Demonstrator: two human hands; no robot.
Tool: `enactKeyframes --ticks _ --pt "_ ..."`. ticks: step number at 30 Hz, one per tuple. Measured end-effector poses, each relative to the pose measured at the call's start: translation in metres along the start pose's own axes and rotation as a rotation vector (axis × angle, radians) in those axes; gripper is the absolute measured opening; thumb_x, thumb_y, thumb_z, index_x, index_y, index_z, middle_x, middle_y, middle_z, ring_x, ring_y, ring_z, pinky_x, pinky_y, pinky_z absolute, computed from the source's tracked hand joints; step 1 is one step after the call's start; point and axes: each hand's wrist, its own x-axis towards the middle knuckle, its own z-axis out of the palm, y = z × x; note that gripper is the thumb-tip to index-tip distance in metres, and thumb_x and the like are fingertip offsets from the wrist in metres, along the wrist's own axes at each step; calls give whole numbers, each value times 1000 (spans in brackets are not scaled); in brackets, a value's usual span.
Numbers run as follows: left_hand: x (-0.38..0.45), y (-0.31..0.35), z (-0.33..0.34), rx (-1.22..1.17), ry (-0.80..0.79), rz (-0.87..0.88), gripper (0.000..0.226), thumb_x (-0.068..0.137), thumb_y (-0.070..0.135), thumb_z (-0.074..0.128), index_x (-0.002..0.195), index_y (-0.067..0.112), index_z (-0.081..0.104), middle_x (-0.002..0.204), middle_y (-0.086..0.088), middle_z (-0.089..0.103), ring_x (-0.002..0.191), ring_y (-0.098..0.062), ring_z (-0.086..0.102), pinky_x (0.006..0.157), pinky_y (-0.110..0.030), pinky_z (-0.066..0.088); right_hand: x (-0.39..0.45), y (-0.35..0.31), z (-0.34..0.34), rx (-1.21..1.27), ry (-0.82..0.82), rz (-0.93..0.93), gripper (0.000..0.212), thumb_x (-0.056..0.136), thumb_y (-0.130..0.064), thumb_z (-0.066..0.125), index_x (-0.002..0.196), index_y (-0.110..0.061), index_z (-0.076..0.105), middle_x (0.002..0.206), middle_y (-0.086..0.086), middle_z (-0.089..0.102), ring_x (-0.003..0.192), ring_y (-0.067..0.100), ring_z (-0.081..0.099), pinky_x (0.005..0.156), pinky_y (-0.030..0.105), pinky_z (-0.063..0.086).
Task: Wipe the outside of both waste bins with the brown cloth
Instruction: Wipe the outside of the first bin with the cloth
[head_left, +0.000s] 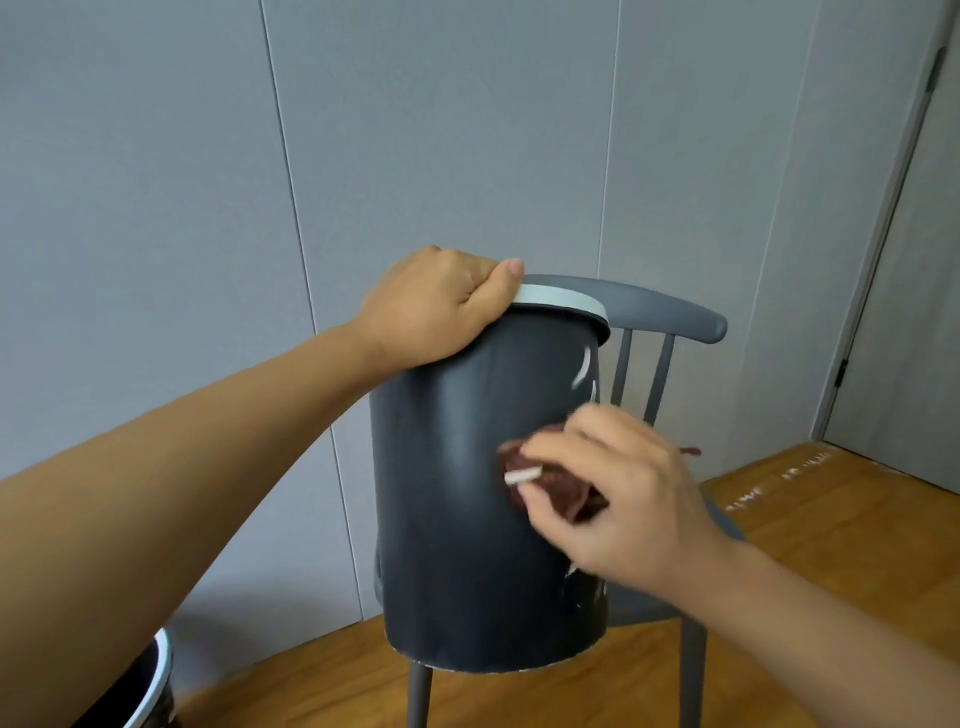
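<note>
Soft, even light — the right hand (618, 488) smears with motion blur (wall seams bow near the edges).

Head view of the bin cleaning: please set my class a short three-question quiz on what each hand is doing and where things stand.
1. True or false: the left hand grips the dark bin at its pale rim.
2. What does the right hand hold against the bin's side?
A. a sponge
B. the brown cloth
C. a brush
3. Fill in: the second bin shows at the lower ____ corner of the view.

Key
1. True
2. B
3. left; behind the held bin stands a grey chair.
</note>
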Motion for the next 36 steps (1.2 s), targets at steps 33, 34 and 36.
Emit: enactKeyframes --ticks 33,34,36 --pt "-30 -8 -40 63 -121 -10 23 106 29 39 108 23 61 74 5 57 72 -17 51 69 -33 41 -40 -14 15 105 -115 -103 25 92 -33 76 107 -13 77 87 0 61 77 18 55 67 36 51" --pt "-26 3 -41 45 -137 -48 21 104 23 41 112 23 60 76 3 59 76 -19 53 70 -33 43 -41 -15 14 103 -123 -121 25 91 -34 76 107 -14 77 87 0 59 77 17 54 66 35 50" --pt "-17 20 -37 65 -151 -138 18 100 21 41 102 21 58 78 1 60 81 -24 55 70 -35 43 -40 -17 13 107 -125 -161 24 91 -35 75 106 -16 76 86 -1 57 76 16 51 66 34 48"
